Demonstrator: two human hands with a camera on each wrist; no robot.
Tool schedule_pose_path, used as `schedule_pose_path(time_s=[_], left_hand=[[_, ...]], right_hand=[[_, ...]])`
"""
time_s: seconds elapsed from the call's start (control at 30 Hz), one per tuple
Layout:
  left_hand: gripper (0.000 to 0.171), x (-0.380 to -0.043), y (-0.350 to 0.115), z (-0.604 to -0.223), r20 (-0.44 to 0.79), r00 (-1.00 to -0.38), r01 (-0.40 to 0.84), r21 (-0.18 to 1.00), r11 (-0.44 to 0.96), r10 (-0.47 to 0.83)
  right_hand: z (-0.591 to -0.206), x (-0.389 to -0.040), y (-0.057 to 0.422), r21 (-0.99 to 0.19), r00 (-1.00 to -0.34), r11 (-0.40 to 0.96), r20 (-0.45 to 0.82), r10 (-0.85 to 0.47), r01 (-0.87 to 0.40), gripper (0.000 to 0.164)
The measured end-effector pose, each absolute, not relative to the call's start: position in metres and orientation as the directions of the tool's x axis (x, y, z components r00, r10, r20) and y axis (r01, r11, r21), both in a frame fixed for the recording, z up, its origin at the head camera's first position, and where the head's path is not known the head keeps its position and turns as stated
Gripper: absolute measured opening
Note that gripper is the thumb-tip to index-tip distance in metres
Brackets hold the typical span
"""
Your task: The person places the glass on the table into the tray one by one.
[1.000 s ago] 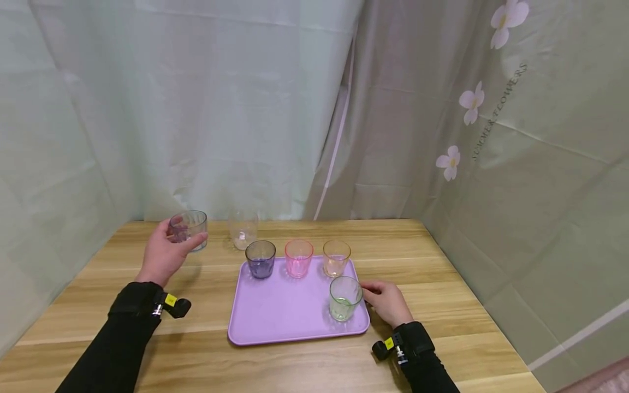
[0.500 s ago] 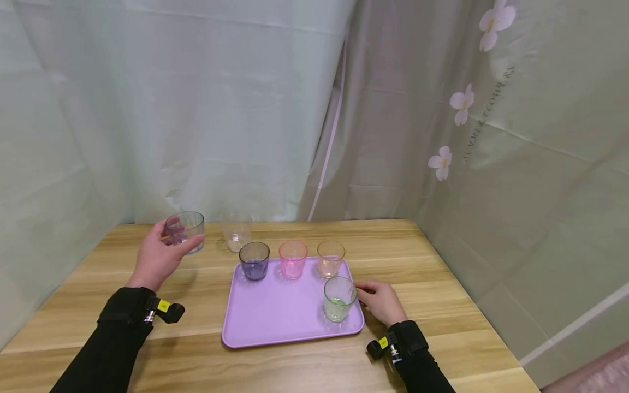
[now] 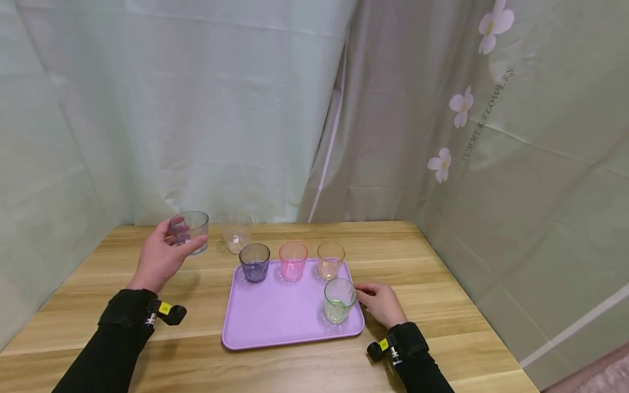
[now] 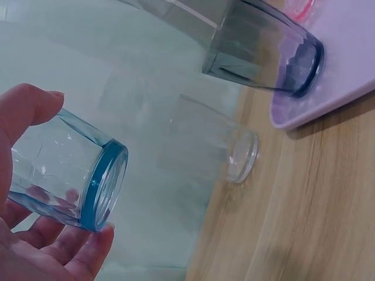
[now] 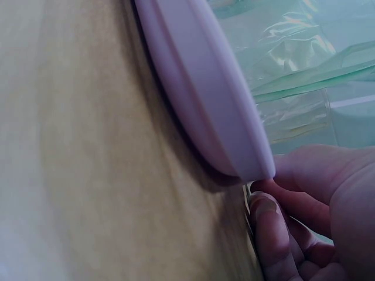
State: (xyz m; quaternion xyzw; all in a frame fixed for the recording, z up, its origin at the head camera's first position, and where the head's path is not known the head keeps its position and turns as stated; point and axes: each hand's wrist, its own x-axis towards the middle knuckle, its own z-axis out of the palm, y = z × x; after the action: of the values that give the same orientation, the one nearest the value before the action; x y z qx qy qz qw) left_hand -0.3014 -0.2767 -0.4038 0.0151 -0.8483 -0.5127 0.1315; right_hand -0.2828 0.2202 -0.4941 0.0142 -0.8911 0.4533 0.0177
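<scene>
My left hand (image 3: 158,257) holds a clear, bluish-tinted drinking glass (image 4: 55,167) in the air over the left of the table, thumb on one side and fingers round the other. To the right of it a colourless glass (image 3: 237,234) stands on the table, behind the purple tray (image 3: 275,322). On the tray's far side sit a dark grey-violet glass (image 3: 255,264), a pink glass (image 3: 293,263) and an amber glass (image 3: 331,263) in a row. A green glass (image 3: 339,303) stands near the right edge, where my right hand (image 3: 385,305) pinches the tray's rim, thumb uppermost.
The wooden table (image 3: 422,349) extends round the tray on all sides. A pale curtain (image 3: 236,136) hangs behind its back edge, and more curtain (image 3: 545,229) with printed flowers runs along the right side.
The left hand and its glass have shifted slightly right, nearer the tray. The head view has turned a little. The right hand stays at the tray's rim, and the other glasses keep their places.
</scene>
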Motion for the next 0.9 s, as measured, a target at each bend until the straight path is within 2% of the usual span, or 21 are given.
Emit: schedule_pose_path(time_s=[0.9], left_hand=[[0.091, -0.292, -0.253, -0.385, 0.227, -0.972, 0.174, 0.875, 0.452, -0.065]], right_hand=[[-0.495, -0.283, 0.221, -0.81, -0.998, 0.584, 0.055, -0.014, -0.053, 0.022]])
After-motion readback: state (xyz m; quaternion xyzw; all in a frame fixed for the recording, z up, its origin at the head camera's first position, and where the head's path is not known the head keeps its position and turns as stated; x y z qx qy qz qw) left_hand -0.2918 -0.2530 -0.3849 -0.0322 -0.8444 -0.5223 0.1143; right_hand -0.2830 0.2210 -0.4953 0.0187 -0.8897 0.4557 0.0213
